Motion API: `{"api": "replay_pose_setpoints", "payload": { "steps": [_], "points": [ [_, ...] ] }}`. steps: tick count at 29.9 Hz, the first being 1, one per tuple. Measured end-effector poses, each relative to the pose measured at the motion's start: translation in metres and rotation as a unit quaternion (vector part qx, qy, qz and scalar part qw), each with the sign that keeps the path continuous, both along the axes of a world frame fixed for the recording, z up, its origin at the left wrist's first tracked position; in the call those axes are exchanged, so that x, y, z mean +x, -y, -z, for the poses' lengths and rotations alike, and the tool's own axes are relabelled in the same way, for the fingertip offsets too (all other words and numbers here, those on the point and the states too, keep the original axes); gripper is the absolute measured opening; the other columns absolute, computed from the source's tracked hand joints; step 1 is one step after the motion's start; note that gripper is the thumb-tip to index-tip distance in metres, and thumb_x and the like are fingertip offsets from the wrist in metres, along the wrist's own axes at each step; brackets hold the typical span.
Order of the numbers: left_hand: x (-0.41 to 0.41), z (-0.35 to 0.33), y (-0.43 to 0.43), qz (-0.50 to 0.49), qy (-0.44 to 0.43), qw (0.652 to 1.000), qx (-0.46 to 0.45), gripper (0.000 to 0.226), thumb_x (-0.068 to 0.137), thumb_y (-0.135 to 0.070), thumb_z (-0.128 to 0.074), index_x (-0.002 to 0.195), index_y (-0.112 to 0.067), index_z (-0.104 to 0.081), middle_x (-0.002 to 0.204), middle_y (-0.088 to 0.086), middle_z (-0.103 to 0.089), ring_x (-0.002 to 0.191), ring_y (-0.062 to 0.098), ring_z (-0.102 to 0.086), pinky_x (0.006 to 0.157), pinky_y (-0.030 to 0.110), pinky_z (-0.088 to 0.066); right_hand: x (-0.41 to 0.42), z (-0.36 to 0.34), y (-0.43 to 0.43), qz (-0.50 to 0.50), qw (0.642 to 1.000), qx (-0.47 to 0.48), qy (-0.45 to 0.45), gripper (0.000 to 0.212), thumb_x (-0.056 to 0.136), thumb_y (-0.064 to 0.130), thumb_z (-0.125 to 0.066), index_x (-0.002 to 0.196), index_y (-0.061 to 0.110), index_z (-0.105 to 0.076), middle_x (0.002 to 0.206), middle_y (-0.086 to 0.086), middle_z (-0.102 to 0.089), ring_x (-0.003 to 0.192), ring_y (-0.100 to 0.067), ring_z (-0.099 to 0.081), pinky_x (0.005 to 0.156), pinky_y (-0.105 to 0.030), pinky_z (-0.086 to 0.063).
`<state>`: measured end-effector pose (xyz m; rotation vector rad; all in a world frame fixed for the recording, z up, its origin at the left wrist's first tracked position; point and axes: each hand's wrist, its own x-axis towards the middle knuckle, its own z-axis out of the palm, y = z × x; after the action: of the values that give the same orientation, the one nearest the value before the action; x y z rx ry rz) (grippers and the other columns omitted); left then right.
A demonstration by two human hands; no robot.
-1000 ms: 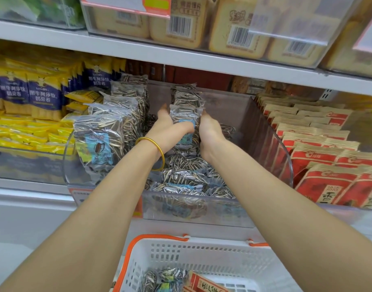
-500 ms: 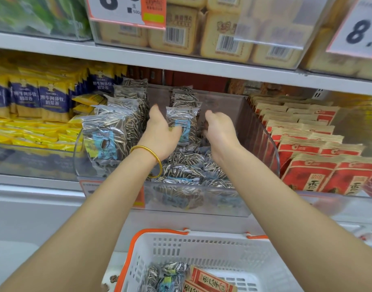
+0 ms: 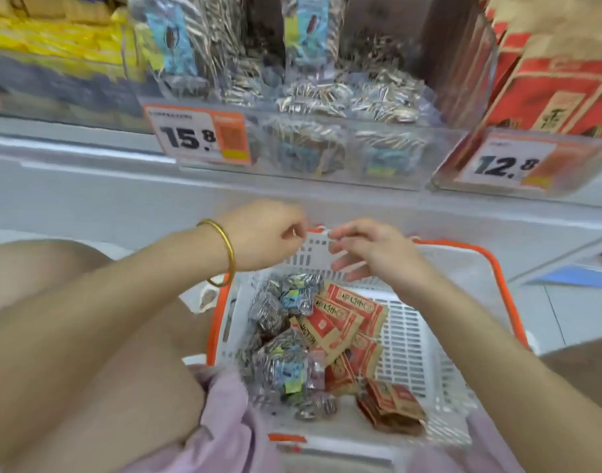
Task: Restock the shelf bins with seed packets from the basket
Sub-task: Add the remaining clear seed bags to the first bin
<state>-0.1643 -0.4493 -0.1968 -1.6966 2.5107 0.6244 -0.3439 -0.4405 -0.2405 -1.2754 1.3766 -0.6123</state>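
The left hand [image 3: 265, 235] is loosely curled and the right hand [image 3: 374, 254] is half open. Nothing is held. Seed packets [image 3: 282, 363] are piled in the basket [image 3: 415, 339] under both hands.

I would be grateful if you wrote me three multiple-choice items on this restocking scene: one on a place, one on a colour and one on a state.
1. In the basket, where do the red packets lie relative to the silver striped packets?
A) on their right
B) on their left
C) outside the basket

2. What colour is the basket's rim?
A) green
B) orange
C) blue

3. What is the right hand doing?
A) gripping a red packet
B) holding nothing, fingers spread
C) pressing a price tag

Answers:
1 A, the red ones fill the basket's middle and right.
2 B, an orange band edges the white walls.
3 B, its spread fingers hover over the basket's far wall.
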Motion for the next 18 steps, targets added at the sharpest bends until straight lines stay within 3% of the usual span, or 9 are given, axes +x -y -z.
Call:
{"api": "replay_pose_setpoints", "payload": {
  "steps": [4,6,8,12,14,16,18],
  "points": [
    [0.006,0.035,0.004,0.020,0.124,0.988,0.092,0.031,0.097,-0.025,-0.043,0.125,-0.018,-0.052,0.128,0.001,-0.055,0.113,0.019,-0.051,0.086,0.023,-0.036,-0.003,0.122,0.000,-0.046,0.974,0.151,-0.160,0.027,0.095,-0.002,-0.042,0.114,0.008,-0.058,0.114,-0.013,-0.057,0.081,-0.020,-0.060,0.070,-0.034,-0.056],
    [0.009,0.046,0.006,0.027,0.156,0.982,0.106,0.032,0.098,-0.026,-0.041,0.128,-0.018,-0.050,0.130,0.002,-0.054,0.118,0.021,-0.048,0.089,0.024,-0.036,0.000,0.159,-0.001,0.002,0.968,0.210,-0.139,0.029,0.096,-0.002,-0.041,0.121,0.006,-0.054,0.125,-0.014,-0.053,0.082,-0.020,-0.058,0.071,-0.034,-0.056],
    [0.011,0.052,0.008,0.034,0.186,0.975,0.119,0.034,0.098,-0.027,-0.039,0.131,-0.018,-0.047,0.132,0.002,-0.052,0.119,0.021,-0.047,0.090,0.025,-0.036,0.008,0.180,-0.001,0.054,0.959,0.257,-0.108,0.031,0.097,0.000,-0.042,0.126,0.006,-0.051,0.113,-0.014,-0.056,0.081,-0.019,-0.056,0.078,-0.036,-0.056],
    [0.009,0.059,0.011,0.059,0.229,0.967,0.093,0.036,0.099,-0.029,-0.035,0.133,-0.018,-0.043,0.132,0.003,-0.051,0.118,0.023,-0.050,0.080,0.029,-0.040,0.039,0.206,0.006,0.039,0.949,0.305,-0.066,0.041,0.094,0.000,-0.048,0.132,0.015,-0.050,0.131,-0.013,-0.051,0.107,-0.029,-0.058,0.084,-0.035,-0.054],
    [0.008,0.062,0.013,0.072,0.239,0.964,0.089,0.037,0.100,-0.030,-0.033,0.134,-0.019,-0.041,0.132,0.003,-0.050,0.117,0.023,-0.051,0.078,0.031,-0.040,0.050,0.216,0.005,0.032,0.937,0.344,-0.047,0.048,0.093,0.000,-0.051,0.137,0.019,-0.046,0.136,-0.011,-0.047,0.102,-0.024,-0.056,0.090,-0.040,-0.053],
    [0.009,0.064,0.016,0.080,0.249,0.961,0.085,0.037,0.100,-0.030,-0.033,0.134,-0.019,-0.040,0.132,0.003,-0.051,0.116,0.023,-0.052,0.076,0.031,-0.040,0.052,0.222,0.004,0.047,0.938,0.337,-0.059,0.046,0.094,0.004,-0.051,0.137,0.018,-0.046,0.133,-0.009,-0.051,0.082,-0.014,-0.055,0.073,-0.028,-0.056],
    [0.011,0.065,0.019,0.086,0.264,0.958,0.073,0.036,0.100,-0.030,-0.033,0.133,-0.020,-0.040,0.130,0.003,-0.051,0.114,0.023,-0.052,0.073,0.031,-0.039,0.048,0.227,0.004,0.073,0.954,0.270,-0.109,0.037,0.094,0.009,-0.054,0.131,0.012,-0.053,0.126,-0.008,-0.057,0.070,-0.009,-0.053,0.055,-0.016,-0.046]
  ]
}}
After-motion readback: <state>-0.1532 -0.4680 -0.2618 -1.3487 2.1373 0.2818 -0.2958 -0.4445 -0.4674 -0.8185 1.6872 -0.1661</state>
